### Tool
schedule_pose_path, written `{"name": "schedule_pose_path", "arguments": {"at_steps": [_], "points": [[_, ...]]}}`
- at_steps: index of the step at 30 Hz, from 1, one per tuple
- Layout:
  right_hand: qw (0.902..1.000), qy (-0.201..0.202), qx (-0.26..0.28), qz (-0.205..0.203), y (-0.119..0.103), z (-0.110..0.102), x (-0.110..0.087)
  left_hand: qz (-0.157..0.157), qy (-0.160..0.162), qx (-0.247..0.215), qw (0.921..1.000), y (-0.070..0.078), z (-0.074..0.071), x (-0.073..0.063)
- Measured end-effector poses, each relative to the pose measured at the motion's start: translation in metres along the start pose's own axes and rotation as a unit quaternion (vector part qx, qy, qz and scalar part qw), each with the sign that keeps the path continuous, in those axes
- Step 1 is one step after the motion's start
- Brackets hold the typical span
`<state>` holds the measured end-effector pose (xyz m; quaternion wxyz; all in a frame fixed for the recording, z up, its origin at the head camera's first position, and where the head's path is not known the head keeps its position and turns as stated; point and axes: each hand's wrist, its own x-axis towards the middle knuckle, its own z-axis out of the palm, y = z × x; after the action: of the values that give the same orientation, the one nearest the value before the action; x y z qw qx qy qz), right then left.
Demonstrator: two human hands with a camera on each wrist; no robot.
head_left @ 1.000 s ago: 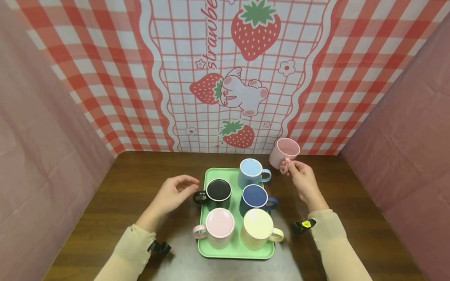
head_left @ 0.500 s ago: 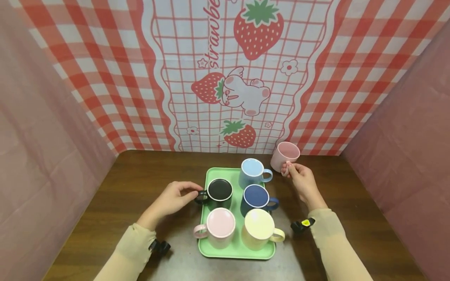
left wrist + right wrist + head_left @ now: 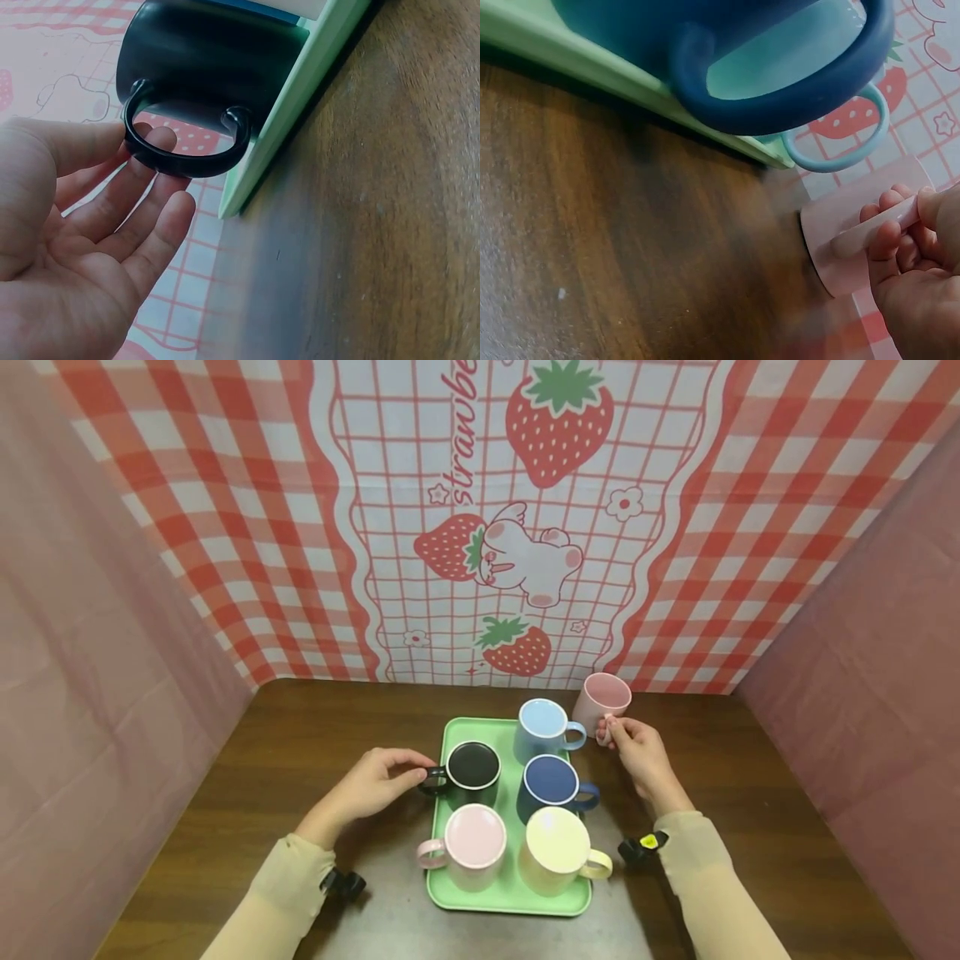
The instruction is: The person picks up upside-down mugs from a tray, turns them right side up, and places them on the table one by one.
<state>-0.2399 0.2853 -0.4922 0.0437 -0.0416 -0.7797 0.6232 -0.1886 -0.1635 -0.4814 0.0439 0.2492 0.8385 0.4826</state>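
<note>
My left hand (image 3: 375,787) pinches the handle of a black mug (image 3: 474,767) between thumb and fingertips. This mug stands upright on the left side of a green tray (image 3: 512,860). In the left wrist view the thumb meets the top of the black handle, and the other fingers (image 3: 150,217) spread loosely below. Beyond the tray's far right corner, my right hand (image 3: 647,760) grips the handle of a pink mug (image 3: 602,696). The right wrist view has this pink mug (image 3: 829,217) upright, its base at or very near the tabletop.
The tray also bears a second pink mug (image 3: 476,839), a yellow mug (image 3: 557,843), a dark blue mug (image 3: 551,785) and a light blue mug (image 3: 542,722). Their handles jut past the tray's sides. A strawberry-print cloth (image 3: 420,593) hangs behind the wooden table (image 3: 300,718).
My left hand has moved right and taken hold of the black mug's handle. The pink mug in my right hand has come down and slightly nearer.
</note>
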Motion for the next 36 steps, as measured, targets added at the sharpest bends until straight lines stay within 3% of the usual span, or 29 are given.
{"name": "schedule_pose_path", "arguments": {"at_steps": [12, 36], "points": [[0.9998, -0.008, -0.01, 0.017, 0.001, -0.001, 0.003, 0.01, 0.004, 0.002, 0.9999, -0.003, 0.003, 0.001], [0.9989, -0.02, -0.031, 0.028, -0.009, -0.006, 0.015, -0.007, 0.003, -0.008, 0.9999, 0.0, 0.002, -0.001]]}}
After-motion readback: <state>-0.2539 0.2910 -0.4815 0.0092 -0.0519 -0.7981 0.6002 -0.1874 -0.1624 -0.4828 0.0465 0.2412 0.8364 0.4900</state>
